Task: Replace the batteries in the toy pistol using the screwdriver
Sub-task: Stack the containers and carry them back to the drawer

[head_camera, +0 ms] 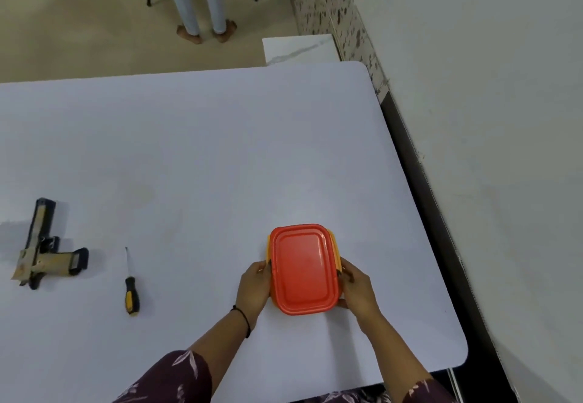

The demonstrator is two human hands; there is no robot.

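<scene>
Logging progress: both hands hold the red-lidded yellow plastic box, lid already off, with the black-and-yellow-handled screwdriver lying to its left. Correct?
No: the head view shows the red lid closed on the yellow plastic box. The left hand and right hand do hold it, and the black-and-yellow-handled screwdriver lies to its left.

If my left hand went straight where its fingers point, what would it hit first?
Probably nothing: the left hand grips the red-lidded yellow plastic box and points past it across bare white table.

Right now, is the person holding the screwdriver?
No, the screwdriver lies alone on the table, while the left hand and right hand grip the sides of the red-lidded box.
</scene>
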